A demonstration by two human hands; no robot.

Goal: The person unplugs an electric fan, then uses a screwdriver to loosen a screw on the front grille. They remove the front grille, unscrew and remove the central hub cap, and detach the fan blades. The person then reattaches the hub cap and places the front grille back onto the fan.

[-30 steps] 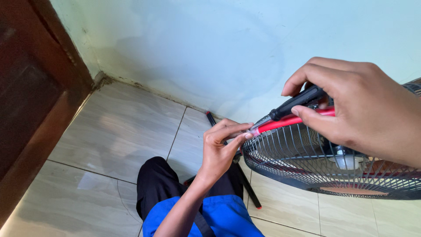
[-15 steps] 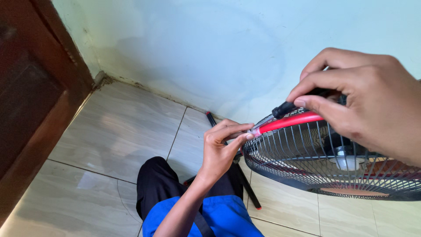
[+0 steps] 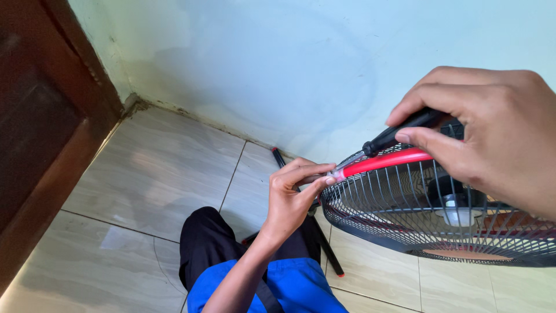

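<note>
A fan with a dark wire grille (image 3: pixel 405 214) and a red rim band (image 3: pixel 385 163) lies tilted at the right. My right hand (image 3: pixel 492 139) grips the black handle of a screwdriver (image 3: pixel 397 132), whose metal shaft points down-left at the rim's edge. My left hand (image 3: pixel 295 194) pinches the grille rim there, thumb and forefinger closed around the spot where the screwdriver tip meets it. The tip itself is hidden by my fingers.
Pale tiled floor (image 3: pixel 156 174) runs to a light blue wall (image 3: pixel 301 64). A dark wooden door frame (image 3: pixel 52 127) stands at left. Thin black rods with red tips (image 3: pixel 327 249) lie on the floor under the fan. My knee in dark trousers (image 3: pixel 202 237) is below.
My right hand has shifted on the screwdriver handle, rising and then turning slightly, with more of the handle showing again. The left hand and the fan have stayed in place.
</note>
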